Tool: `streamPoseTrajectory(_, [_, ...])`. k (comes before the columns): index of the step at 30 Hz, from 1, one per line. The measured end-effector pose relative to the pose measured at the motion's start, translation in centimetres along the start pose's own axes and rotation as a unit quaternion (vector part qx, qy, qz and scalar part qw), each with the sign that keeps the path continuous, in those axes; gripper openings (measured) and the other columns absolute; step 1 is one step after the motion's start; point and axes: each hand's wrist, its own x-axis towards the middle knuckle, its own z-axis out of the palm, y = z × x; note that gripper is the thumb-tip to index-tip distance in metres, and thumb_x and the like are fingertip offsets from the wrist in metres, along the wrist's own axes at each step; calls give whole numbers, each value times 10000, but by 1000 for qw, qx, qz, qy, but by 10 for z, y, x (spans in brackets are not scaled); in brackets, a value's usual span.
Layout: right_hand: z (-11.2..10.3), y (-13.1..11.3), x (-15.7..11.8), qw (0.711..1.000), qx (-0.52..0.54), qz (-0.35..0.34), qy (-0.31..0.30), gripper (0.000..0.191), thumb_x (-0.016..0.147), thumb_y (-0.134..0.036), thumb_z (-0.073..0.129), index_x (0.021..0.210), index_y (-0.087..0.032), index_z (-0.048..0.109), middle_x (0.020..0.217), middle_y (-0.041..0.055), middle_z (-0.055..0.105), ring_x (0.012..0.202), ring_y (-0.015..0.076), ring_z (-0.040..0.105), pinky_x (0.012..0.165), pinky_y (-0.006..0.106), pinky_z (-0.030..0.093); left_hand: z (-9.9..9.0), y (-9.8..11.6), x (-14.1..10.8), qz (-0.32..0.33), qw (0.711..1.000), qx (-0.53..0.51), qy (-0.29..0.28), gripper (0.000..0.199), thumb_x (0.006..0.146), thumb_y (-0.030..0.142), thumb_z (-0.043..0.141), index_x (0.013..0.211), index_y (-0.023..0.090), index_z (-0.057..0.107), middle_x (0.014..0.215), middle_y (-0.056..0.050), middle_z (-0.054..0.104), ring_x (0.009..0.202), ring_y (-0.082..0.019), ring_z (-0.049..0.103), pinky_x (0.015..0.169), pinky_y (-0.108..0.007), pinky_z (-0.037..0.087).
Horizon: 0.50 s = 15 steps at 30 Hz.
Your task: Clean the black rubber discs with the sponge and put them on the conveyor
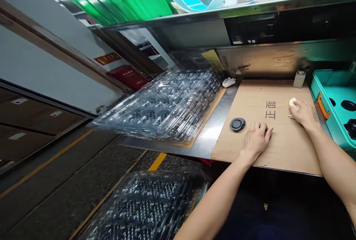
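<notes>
On a cardboard sheet (251, 101) with printed characters, my left hand (256, 139) rests with bent fingers. Its thumb and fingers close over a small dark piece (269, 136), mostly hidden under them. Just left of that hand lies a round black plastic part (237, 124), flat on the cardboard and apart from the fingers. My right hand (305, 112) is near the sheet's right edge, its fingers closed on a small white wad (293, 103), which looks like cloth or paper.
Stacked clear plastic trays (155, 103) stand left; more trays (144, 203) sit lower down. A teal bin (328, 95) with black round parts stands right, near a small bottle (299, 79). A green basket (128, 6) sits on the overhead shelf. Crumpled white paper (228, 82) lies behind.
</notes>
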Motion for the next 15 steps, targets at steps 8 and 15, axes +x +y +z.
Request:
streamPoseTrajectory(8, [-2, 1, -1, 1000, -5, 4, -4, 463, 955, -496, 506, 1291, -250, 707, 1180, 138, 681, 1126, 307, 584, 969, 388, 403, -28, 4, -17, 145, 949, 194, -199, 514, 892, 447, 676, 1370, 277, 594, 1309, -124, 611, 1220, -326, 526, 1050, -486, 467])
streamPoseTrajectory(15, [0, 0, -2, 1000, -1, 10, -3, 460, 954, -490, 506, 1285, -245, 712, 1175, 142, 681, 1139, 308, 576, 976, 390, 394, -102, -5, -3, 109, 979, 160, -63, 694, 759, 342, 788, 1413, 242, 581, 1193, -123, 711, 1127, -330, 619, 1047, -477, 459])
